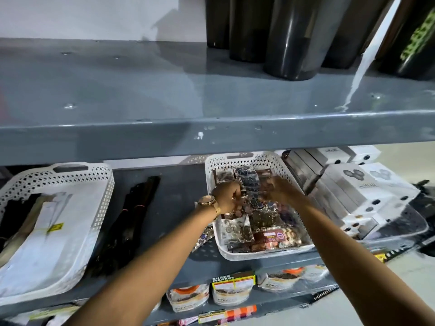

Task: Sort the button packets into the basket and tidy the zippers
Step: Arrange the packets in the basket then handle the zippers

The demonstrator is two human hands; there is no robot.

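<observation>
A white perforated basket (247, 254) on the middle shelf holds several clear button packets (261, 218). Both hands reach into it. My left hand (227, 195), with a gold watch on the wrist, is closed on a button packet over the basket's middle. My right hand (281, 190) is blurred, its fingers curled on the same cluster of packets. A loose button packet (204, 235) lies on the shelf just left of the basket. Dark zippers (131, 217) lie in a bundle on the shelf between the two baskets.
A second white basket (98, 208) at left holds white and dark flat packs. White boxes (353, 191) are stacked right of the button basket. A grey shelf (211, 137) overhangs above, with dark cylinders (294, 36) on it. Pouches (231, 290) fill the shelf below.
</observation>
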